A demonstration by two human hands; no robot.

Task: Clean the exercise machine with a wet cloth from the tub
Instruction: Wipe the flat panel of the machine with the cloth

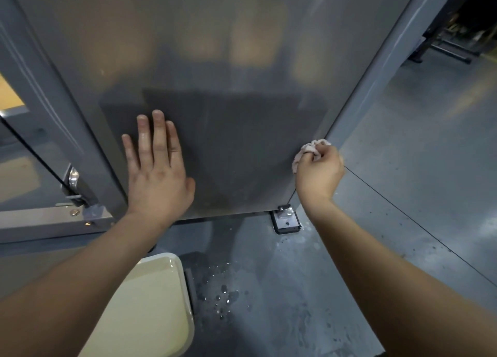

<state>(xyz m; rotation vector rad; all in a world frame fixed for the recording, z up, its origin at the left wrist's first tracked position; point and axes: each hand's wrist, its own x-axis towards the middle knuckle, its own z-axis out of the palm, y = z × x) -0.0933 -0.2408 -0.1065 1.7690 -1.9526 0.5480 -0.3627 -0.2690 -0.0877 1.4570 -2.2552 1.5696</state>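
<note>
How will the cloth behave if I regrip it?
Likely floppy: the cloth sits crumpled in the right hand. Probably wet, so it may cling and drip; water drops lie on the floor below.

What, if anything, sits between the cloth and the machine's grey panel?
Nothing visible. The right hand holds the cloth at the right edge of the panel; the left hand rests flat further left, apart.

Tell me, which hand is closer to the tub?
Left. The left hand presses flat on the panel above the tub; the right hand grips the cloth at the panel's right edge, farther off.
</note>
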